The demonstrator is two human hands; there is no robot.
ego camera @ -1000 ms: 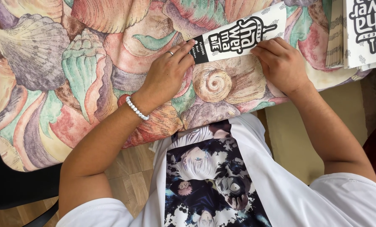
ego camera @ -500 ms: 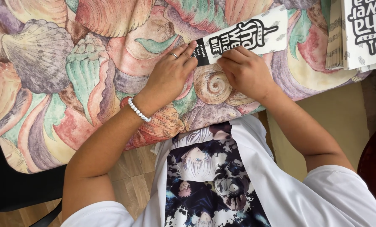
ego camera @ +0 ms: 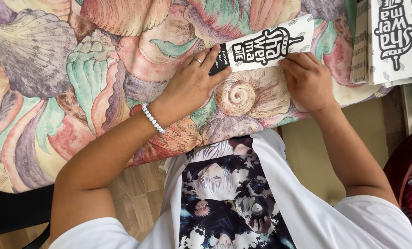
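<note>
A long, narrow white paper sleeve [ego camera: 265, 46] with black lettering and a black end panel lies flat on a tablecloth [ego camera: 54, 78] printed with large seashells in pink, green, purple and tan. The sleeve runs at a slight tilt, its black end lower and toward the left of the view, its white end higher and toward the right. The left hand [ego camera: 192, 85] rests palm down on the cloth with fingers extended and spread; its fingertips press on the black end of the sleeve, pinning it rather than gripping it. A ring sits on one finger, and a white beaded bracelet [ego camera: 153, 118] circles the wrist. The right hand [ego camera: 307, 80] lies knuckles up at the lower edge of the sleeve, fingers curled and touching the paper near its middle; whether the fingertips pinch the edge or merely press on it cannot be told, since they are hidden beneath the hand. The two hands are apart, with a printed spiral shell on the cloth between them. At the upper right corner, near the right hand but not touching it, stands a stack of similar white printed sleeves [ego camera: 390, 41], its layered edges visible on the left side. The person wears a white T-shirt [ego camera: 307, 221] bearing a dark illustrated print. Wood-grain flooring [ego camera: 137, 203] shows beneath the table edge.
</note>
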